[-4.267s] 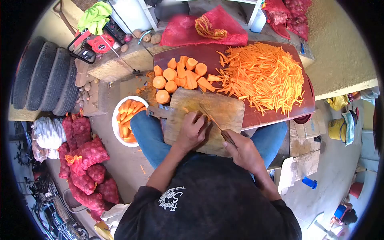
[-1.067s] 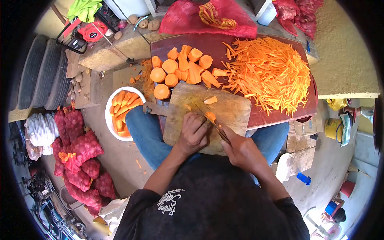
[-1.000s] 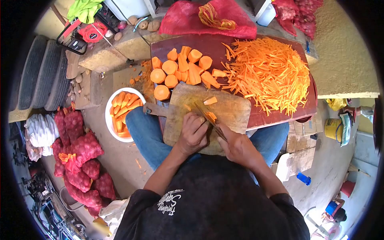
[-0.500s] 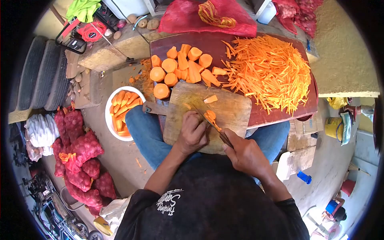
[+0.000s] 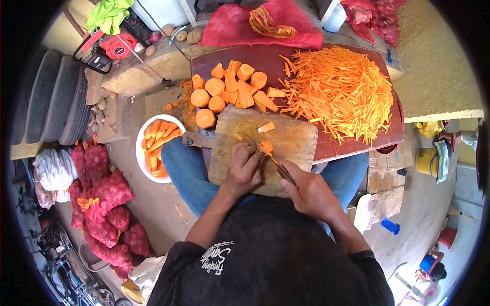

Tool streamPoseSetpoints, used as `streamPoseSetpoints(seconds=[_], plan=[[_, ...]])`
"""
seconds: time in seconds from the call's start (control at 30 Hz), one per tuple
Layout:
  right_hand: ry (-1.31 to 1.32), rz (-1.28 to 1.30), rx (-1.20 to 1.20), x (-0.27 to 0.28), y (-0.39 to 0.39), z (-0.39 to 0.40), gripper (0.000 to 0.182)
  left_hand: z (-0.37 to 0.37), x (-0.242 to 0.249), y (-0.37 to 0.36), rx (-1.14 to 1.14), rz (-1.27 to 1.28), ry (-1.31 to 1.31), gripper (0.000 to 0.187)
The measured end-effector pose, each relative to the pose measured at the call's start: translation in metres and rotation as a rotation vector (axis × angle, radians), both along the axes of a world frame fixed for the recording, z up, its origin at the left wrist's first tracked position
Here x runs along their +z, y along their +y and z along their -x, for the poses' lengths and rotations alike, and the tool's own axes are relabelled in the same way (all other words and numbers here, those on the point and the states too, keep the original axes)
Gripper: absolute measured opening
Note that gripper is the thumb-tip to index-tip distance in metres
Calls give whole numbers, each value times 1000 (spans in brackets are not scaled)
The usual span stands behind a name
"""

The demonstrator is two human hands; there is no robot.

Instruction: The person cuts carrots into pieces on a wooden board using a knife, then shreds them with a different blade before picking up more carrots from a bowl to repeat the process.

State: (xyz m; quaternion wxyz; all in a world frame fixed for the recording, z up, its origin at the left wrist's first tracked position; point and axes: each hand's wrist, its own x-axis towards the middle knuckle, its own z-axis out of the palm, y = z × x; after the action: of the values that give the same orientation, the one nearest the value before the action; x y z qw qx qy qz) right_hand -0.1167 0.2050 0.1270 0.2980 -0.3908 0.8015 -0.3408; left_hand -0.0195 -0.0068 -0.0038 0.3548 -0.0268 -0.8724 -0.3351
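Note:
My right hand [image 5: 312, 192] grips the handle of a kitchen knife [image 5: 284, 172], its blade slanting up and left over the wooden cutting board [image 5: 298, 137] on my lap. Cut carrot slices [image 5: 266, 148] cling along the blade's right side. Close against the blade's left, my left hand [image 5: 244, 171] presses down with curled fingers; whatever lies under them is hidden. A small orange bit shows just beyond its fingertips. Higher on the board rests a loose carrot piece [image 5: 266, 127].
Behind the board, a dark red table [image 5: 278, 60] carries peeled carrot chunks [image 5: 216, 86] and a big heap of carrot sticks [image 5: 339, 94]. A white basin [image 5: 141, 162] of carrots stands left on the floor. Red mesh sacks [image 5: 109, 196] lie farther left. Another person [image 5: 434, 268] is far right.
The knife and my right hand have shifted slightly left, and fewer slices show beside the blade. My left hand stays nearly in place. The view has moved a little.

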Motion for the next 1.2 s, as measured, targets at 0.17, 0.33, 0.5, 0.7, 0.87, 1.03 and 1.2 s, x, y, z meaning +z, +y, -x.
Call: streamPoseSetpoints(seconds=[0.17,0.33,0.5,0.7,0.87,1.03,1.2], plan=[[20,13,7,-8,-3,-3,46,5,9,3,22,-18,50,37],[44,-58,33,-34,-9,4,43,8,4,-1,12,14,76,39],[8,-3,-4,-21,-6,3,46,-4,-9,-3,5,25,9,37],[-19,-15,-3,-3,-4,-1,49,2,-2,2,18,-10,55,34],[0,45,-11,-10,-6,-6,48,2,7,1,18,-4,67,34],[11,45,-19,-50,-5,-3,49,2,1,-2,13,47,57,33],[56,108,-22,-33,-4,-4,46,3,7,1,43,81,62,32]])
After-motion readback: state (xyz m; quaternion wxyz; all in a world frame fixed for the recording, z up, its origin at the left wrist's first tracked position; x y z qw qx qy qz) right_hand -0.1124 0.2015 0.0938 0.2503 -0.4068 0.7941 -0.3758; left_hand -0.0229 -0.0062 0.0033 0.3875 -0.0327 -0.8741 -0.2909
